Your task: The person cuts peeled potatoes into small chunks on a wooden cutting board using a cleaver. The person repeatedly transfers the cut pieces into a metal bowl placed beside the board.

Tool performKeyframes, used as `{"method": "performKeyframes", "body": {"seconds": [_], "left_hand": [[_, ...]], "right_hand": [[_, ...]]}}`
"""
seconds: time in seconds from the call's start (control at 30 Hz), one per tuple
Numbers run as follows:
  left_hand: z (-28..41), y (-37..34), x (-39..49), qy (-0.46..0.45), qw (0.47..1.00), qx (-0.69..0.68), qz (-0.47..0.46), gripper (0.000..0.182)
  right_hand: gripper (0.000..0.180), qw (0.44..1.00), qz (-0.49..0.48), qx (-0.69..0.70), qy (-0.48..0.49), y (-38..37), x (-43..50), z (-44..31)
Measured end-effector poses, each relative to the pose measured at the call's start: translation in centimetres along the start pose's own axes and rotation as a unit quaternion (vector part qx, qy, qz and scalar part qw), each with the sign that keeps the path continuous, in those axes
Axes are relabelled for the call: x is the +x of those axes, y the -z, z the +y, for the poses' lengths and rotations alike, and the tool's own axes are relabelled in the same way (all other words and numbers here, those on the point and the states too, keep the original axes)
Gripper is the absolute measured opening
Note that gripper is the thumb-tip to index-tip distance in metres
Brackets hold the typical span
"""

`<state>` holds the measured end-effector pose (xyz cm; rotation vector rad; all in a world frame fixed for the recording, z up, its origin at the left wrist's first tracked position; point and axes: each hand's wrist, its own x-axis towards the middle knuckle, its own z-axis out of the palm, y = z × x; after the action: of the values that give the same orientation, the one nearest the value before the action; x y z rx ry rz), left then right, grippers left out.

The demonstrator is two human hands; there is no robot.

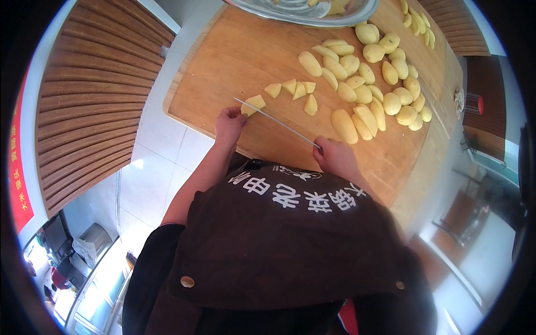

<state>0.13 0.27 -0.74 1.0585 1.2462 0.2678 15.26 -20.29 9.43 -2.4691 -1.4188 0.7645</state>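
My right hand (pixel 335 155) grips the handle end of a knife (pixel 278 122), whose thin blade reaches up and left across the wooden board (pixel 234 54). The blade's far part lies against a cut piece of peeled potato (pixel 253 105). My left hand (pixel 231 123) has its fingertips on that piece's left side, near the board's edge. Several potato chunks (pixel 299 90) lie just above and right of the blade. Further right are many peeled potatoes, some whole and some halved (pixel 365 120). Both hands are low over the board's near side.
A metal basin (pixel 310 16) with potato pieces stands at the board's far edge. Potato wedges (pixel 416 23) lie at the upper right. A slatted brown surface (pixel 100 92) is at the left, beyond a strip of tiled floor (pixel 161 142). A cloth (pixel 459 100) lies at the far right.
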Motion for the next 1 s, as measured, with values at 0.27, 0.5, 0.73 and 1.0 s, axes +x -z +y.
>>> {"method": "performKeyframes", "body": {"seconds": [0.27,0.5,0.73,1.0], "left_hand": [[-0.1,-0.1,0.1,0.002,1.000,-0.013,0.010,0.019],[0.2,-0.1,0.1,0.017,1.000,-0.002,0.007,0.020],[0.1,-0.2,0.2,0.009,1.000,-0.009,0.014,0.020],[-0.1,-0.1,0.3,0.005,1.000,-0.007,0.008,0.020]], "right_hand": [[0.014,0.999,-0.034,-0.022,-0.009,1.4,0.4,-0.8],[0.014,0.999,-0.033,-0.027,-0.002,1.6,0.5,-0.4],[0.014,0.999,-0.020,-0.031,0.012,2.2,0.8,-0.7],[0.014,0.999,-0.028,-0.037,-0.003,1.8,0.7,-0.7]]}}
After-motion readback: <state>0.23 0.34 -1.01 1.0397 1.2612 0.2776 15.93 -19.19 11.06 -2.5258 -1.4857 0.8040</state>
